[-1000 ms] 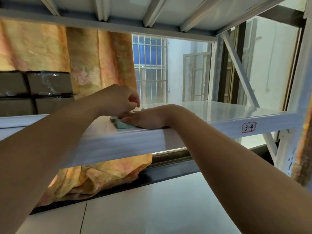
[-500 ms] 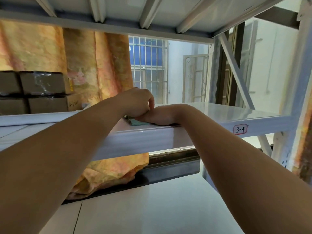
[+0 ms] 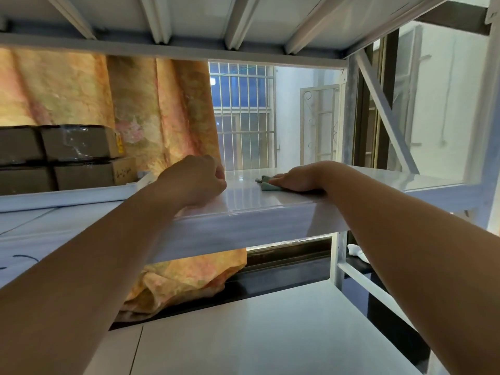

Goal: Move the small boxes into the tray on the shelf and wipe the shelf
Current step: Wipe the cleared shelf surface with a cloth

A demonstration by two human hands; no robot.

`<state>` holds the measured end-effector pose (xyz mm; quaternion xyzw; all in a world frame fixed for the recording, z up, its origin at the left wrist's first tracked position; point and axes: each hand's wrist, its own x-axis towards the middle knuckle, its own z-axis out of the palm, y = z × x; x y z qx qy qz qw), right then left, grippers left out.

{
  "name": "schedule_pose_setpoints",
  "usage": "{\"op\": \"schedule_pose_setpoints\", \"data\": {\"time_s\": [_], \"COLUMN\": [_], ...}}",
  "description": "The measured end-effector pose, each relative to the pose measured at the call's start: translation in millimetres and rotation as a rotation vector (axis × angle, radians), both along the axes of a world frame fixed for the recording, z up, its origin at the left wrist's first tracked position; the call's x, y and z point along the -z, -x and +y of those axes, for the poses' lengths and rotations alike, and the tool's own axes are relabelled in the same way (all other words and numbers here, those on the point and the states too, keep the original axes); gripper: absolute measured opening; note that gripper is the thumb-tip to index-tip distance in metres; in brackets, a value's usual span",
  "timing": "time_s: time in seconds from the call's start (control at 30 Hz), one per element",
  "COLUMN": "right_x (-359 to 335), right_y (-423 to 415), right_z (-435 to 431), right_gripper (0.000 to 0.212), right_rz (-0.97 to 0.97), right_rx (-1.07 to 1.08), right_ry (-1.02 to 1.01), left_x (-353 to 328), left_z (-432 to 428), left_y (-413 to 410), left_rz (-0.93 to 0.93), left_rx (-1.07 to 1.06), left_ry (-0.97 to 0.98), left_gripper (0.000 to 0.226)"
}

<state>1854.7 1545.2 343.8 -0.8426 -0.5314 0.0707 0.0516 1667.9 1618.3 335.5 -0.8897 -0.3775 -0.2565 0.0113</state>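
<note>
A white shelf [image 3: 378,182] runs across the middle of the view at about eye level. My right hand [image 3: 300,178] lies flat on it, pressing a small teal cloth [image 3: 266,184] against the surface near the front edge. My left hand [image 3: 196,180] rests on the shelf to the left of the cloth, fingers curled into a loose fist with nothing visible in it. Several brown cardboard boxes [image 3: 78,143] wrapped in clear film are stacked at the far left on the same level. No tray is visible.
An orange patterned curtain [image 3: 151,112] hangs behind the shelf and bunches up below it. A barred window [image 3: 243,115] is straight behind. The upper shelf's underside [image 3: 243,20] is close overhead. A lower white shelf [image 3: 257,334] lies beneath my arms. A diagonal brace [image 3: 384,109] stands at right.
My right hand has slid the cloth to the right along the shelf, away from my left hand. The two hands were touching and are now apart.
</note>
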Motion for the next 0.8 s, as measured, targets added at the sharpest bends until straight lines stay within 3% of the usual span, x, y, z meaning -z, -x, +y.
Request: {"op": "schedule_pose_setpoints", "data": {"time_s": [0.1,0.23,0.33,0.4,0.43,0.6,0.8], "right_x": [-3.3,-11.9,-13.0,-13.5,-13.9,-17.5,-16.9], "right_y": [0.1,7.5,25.3,45.8,57.2,108.2,141.8], "right_z": [0.7,8.0,21.4,33.0,40.6,83.2,109.9], "right_gripper": [0.069,0.066,0.062,0.058,0.056,0.038,0.043], "right_rz": [-0.050,-0.102,-0.123,-0.143,-0.150,-0.062,-0.015], "right_rx": [0.058,0.104,0.071,0.007,-0.034,-0.209,-0.311], "right_ry": [0.020,0.047,0.074,0.061,0.060,0.070,0.103], "left_x": [3.9,9.3,9.1,11.7,13.4,16.1,18.6], "left_z": [-5.3,-14.1,-19.2,-16.7,-16.6,-18.5,-16.7], "left_y": [26.5,61.3,87.9,102.2,107.0,111.2,111.3], "left_rz": [-0.020,0.107,0.156,0.221,0.233,0.183,-0.028], "left_rx": [-0.037,0.080,0.149,0.149,0.149,0.139,0.091], "left_ry": [0.035,0.120,0.266,0.258,0.257,0.216,0.223], "left_gripper": [0.014,0.021,0.062,0.094,0.098,0.073,0.042]}}
